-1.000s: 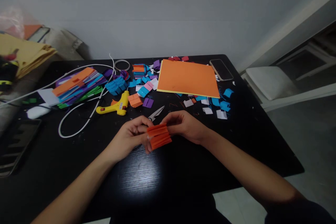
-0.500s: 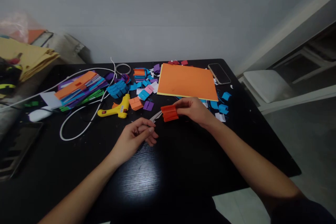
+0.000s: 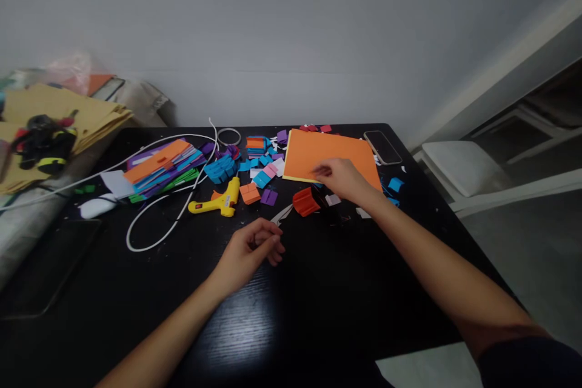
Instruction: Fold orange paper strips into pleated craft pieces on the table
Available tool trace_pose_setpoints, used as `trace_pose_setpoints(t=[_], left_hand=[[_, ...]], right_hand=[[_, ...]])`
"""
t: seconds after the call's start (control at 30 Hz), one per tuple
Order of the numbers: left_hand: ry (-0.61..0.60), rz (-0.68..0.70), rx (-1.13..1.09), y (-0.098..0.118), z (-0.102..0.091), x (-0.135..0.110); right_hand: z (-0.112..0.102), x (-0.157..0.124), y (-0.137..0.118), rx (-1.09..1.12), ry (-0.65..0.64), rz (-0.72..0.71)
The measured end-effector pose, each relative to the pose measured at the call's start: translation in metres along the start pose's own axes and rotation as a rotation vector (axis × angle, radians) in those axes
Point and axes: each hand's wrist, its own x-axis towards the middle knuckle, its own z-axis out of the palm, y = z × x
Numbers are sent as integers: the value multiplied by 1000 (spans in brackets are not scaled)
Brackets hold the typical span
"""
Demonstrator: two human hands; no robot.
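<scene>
Loosely curled left hand, right hand outstretched

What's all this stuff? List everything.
Table: one, black, middle
Folded piece: one, red-orange, centre
Scissors: one pair, silver, centre
Large sheets: two visible, orange over yellow, far side
Glue gun: one, yellow, left
Paper stack: one, multicoloured, left
Small papers: many, mixed colours, far side
Cable: one, white, left
Ring: one, grey, near wall
Wall: one, grey, behind
Phone: one, dark, far right
Mouse-like object: one, white, left
Flat device: one, dark, near left
Papers: several, tan, left
Bundle: one, black and yellow, left
Seat: one, white, right
Left hand: one, bare, beside scissors
Right hand: one, bare, over large sheets
</scene>
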Motion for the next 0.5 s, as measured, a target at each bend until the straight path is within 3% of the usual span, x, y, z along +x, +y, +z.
trace_pose_setpoints(t=[0.2,0.5], left_hand=[[-4,12,3,-4,-1,1],[-8,0,0,-10,-1,3]], right_hand=[[9,33,6,-178,-37,-31],[20,32,11,-315,-107,-75]])
